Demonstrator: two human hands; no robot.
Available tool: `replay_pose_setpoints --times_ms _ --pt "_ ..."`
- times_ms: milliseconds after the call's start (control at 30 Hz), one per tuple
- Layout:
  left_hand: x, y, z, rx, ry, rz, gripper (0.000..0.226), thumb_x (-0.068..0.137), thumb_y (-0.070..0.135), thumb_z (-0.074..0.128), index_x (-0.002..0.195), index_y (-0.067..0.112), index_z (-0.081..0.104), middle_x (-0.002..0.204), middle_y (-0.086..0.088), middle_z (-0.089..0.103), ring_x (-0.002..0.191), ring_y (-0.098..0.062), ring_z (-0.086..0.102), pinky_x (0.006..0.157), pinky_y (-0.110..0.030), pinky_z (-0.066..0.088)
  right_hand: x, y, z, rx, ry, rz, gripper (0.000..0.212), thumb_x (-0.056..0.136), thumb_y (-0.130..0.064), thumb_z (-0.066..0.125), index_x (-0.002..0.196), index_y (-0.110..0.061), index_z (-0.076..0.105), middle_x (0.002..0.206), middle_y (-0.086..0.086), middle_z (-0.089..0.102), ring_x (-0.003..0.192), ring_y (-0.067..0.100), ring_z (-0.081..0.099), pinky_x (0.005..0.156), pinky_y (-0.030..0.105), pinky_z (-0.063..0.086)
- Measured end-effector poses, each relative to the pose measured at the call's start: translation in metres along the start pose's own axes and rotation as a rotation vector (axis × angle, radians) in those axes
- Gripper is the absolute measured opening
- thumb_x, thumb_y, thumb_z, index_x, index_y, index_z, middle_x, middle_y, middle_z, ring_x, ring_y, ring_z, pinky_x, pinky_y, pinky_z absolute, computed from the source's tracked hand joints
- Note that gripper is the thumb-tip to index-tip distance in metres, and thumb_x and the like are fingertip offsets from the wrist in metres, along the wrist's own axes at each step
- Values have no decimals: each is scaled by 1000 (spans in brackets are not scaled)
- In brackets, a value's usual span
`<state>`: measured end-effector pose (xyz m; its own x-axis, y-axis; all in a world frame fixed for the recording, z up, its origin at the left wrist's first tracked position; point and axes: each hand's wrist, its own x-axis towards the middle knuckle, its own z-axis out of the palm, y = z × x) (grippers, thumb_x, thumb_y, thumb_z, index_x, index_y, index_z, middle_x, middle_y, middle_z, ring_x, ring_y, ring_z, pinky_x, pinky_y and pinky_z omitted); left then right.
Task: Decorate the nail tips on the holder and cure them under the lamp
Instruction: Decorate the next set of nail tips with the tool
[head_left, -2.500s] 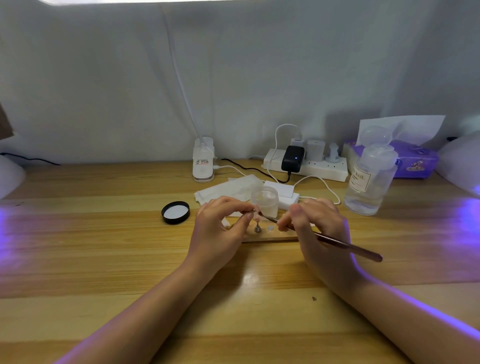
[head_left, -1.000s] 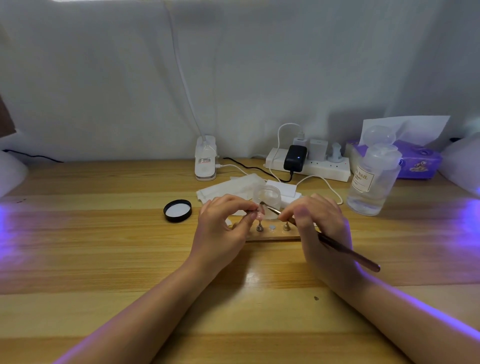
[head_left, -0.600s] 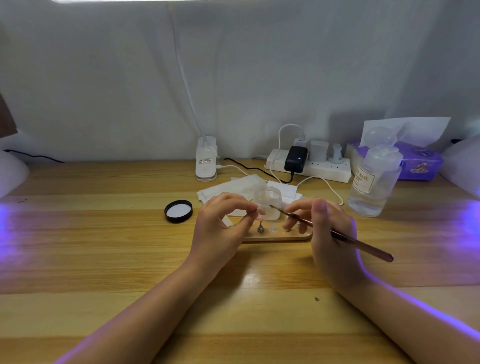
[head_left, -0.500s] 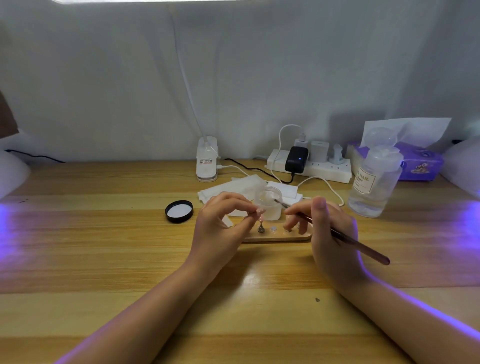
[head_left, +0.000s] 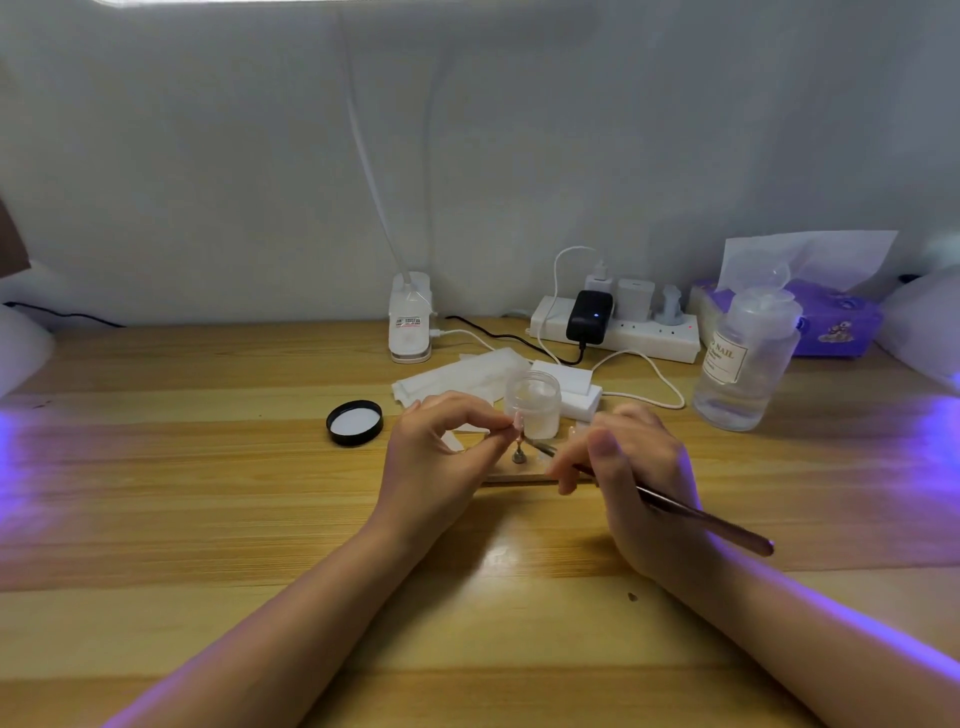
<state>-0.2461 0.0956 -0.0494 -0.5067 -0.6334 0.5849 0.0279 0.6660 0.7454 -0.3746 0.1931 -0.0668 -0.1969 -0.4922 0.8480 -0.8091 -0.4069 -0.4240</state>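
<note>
Since half a second ago the right hand (head_left: 631, 478) has dropped from the jar back toward the holder, bringing the tool's tip low again, while the left hand (head_left: 441, 457) has stayed put; the right hand's fingers are curled round a thin brush (head_left: 675, 506), its tip lying just beside the nail tip (head_left: 518, 422) and its handle running off toward 4 o'clock; the left hand pinches that nail tip between thumb and forefinger, above a small metal stand (head_left: 518, 456); the wooden holder (head_left: 511, 474) lies on the table (head_left: 208, 493) between the two hands, partly hidden by them; a small clear jar (head_left: 534, 405) stands just behind it at 12 o'clock; its black lid (head_left: 355, 422) lies at 9 o'clock of the left hand, well apart; a clear bottle (head_left: 745, 364) stands at 2 o'clock; a power strip (head_left: 615, 330) lies along the wall.
</note>
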Motion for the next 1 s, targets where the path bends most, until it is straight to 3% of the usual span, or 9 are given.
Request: replay_pose_setpoints --times_ms 67,200,433,567,733,800,933,1000 --pt "0 1 0 -3 -1 1 12 71 11 75 77 21 70 78 10 66 81 -11 62 82 -50 46 -1 0 -1 25 8 13 62 100 -41 21 64 -14 63 51 -3 55 57 0 49 69 32 38" --pt "0 1 0 0 -13 1 14 71 12 75 77 23 70 78 13 65 80 -8 61 81 -49 47 2 0 -2 2 54 33 48 99 -42 21 75 -28 60 60 -7 59 65 1 54 73 31 40" --pt "0 -1 1 3 -13 2 13 71 11 75 78 21 70 78 12 65 81 -10 61 82 -49 47 -2 -3 -2 65 17 44 62 100 -40 22 60 -14 62 51 -4 55 59 -6 48 68 30 37" --pt "0 -1 1 -3 -7 7 11 71 10 76 74 19 70 76 8 66 79 -13 61 82 -50 46 2 -5 -3 61 45 89 37 95 -30 30 70 -29 57 60 -5 59 64 1 52 67 32 40" --pt "0 0 0 -1 -2 15 18 70 11 76 73 26 67 76 13 64 79 -9 60 82 -49 46 0 -5 -2 41 -23 70 63 99 -42 21 59 -13 61 52 -2 57 62 -1 51 70 24 39" --pt "0 0 1 -3 3 16 20 70 11 77 72 28 67 76 14 64 78 -7 60 82 -47 47 -1 -6 -4 86 -4 81 59 99 -41 22 60 -17 60 51 -3 53 60 -2 49 68 22 39" --pt "0 0 1 4 0 22 21 70 11 77 73 29 67 75 15 64 77 -4 60 82 -45 47 2 -6 -2 70 17 108 39 96 -33 28 69 -34 56 64 -7 59 66 0 53 66 32 41" --pt "1 0 1 12 4 23 25 69 10 77 73 31 65 76 16 64 78 -4 60 81 -43 48 2 -7 -1 40 -18 115 45 97 -41 25 71 -28 59 64 -9 61 68 -4 52 69 27 40"
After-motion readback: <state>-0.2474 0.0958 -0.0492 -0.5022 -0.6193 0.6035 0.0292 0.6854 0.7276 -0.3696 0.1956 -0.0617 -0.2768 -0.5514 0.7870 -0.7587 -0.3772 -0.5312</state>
